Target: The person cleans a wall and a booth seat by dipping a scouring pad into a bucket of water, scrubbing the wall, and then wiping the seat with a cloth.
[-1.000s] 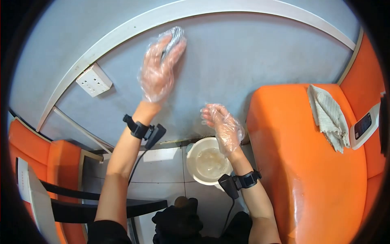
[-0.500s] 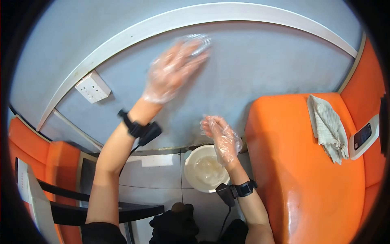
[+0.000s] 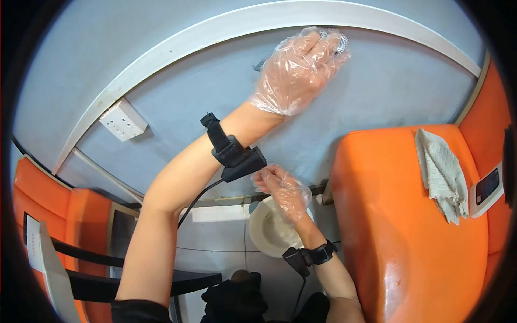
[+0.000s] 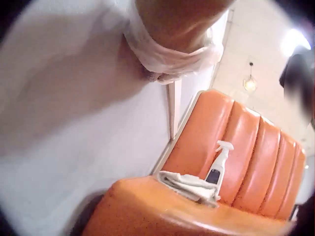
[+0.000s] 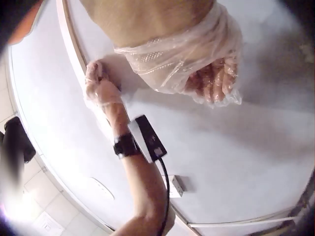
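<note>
At the far left is an orange seat point(image 3: 89, 215), and right of it a white socket point(image 3: 124, 121) is fixed to the pale blue wall point(image 3: 388, 86). Farther right, the left hand point(image 3: 299, 72), in a clear plastic glove, grips a silvery wire scrubber point(image 3: 343, 44) against the wall, just below the white trim point(image 3: 323, 13); its fingers are bent over the scrubber, which shows past the fingertips. Lower and nearer, the gloved right hand point(image 3: 285, 194) holds nothing, its fingers loosely curled together. It hangs above a pale bucket point(image 3: 258, 229), which stands on the tiled floor point(image 3: 210, 231) near the wall and has cloudy liquid in it. On the right, an orange bench point(image 3: 377, 188) bears a crumpled grey cloth point(image 3: 441, 175). Just right of the cloth, a white spray bottle point(image 4: 221, 164) stands upright near the backrest point(image 4: 241, 147).
</note>
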### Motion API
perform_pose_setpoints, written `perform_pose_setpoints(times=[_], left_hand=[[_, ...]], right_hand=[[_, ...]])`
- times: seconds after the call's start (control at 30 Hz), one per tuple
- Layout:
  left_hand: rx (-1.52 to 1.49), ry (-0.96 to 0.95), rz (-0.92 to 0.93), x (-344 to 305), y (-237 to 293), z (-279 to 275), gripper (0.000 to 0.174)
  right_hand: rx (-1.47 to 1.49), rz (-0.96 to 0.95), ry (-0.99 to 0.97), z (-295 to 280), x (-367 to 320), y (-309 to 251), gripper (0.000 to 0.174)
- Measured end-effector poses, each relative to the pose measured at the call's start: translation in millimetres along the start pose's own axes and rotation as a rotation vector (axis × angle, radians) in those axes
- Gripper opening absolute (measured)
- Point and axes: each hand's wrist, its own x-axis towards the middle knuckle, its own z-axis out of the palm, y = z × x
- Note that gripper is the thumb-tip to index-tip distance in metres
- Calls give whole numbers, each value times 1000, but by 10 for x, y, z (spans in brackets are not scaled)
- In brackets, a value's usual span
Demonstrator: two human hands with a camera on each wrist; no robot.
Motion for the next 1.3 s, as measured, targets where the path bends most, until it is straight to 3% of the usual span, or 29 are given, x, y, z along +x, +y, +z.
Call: perform_pose_setpoints(times=[0.1, 0.13, 0.2, 0.37, 0.47, 0.57, 0.67, 0.73, 0.87, 0.97, 1.13, 1.2, 1.3], left_hand=[[15, -16, 55, -169, -121, -140, 44], [127, -119, 78, -288, -158, -250, 39], [19, -258, 0, -542, -300, -602, 35], [211, -215, -89, -1013, -493, -948, 45], [202, -133, -91, -875, -409, -747, 47], [154, -126, -10, -487, -280, -317, 32], [-41, -73, 55, 58, -23, 138, 40], [6, -12, 141, 383, 209, 448, 40], [-108, 3, 137, 701, 497, 745, 40], [-249, -157, 219, 460, 385, 676, 49], [-136, -549, 335, -812, 192, -77, 49], [-151, -566, 322, -1193, 28, -315, 50], [-104, -562, 336, -1174, -70, -369, 52]], right_hand=[[9, 10, 42, -73, -24, -85, 27], [8, 26, 59, -93, -29, -109, 27], [27, 12, 84, -104, -54, -167, 28], [47, -24, 118, -119, -7, -124, 27], [57, -8, 107, -97, 80, -39, 26], [65, 6, 60, -124, 110, 60, 27], [95, -3, 94, -160, 112, 90, 26], [103, 3, 120, -191, 118, 78, 26], [20, 23, 190, -260, 120, 32, 26], [93, -16, 189, -285, 93, 32, 26], [89, -14, 185, -316, 115, 61, 27], [59, -3, 169, -318, 128, 108, 28], [138, -46, 169, -294, 155, 257, 28]])
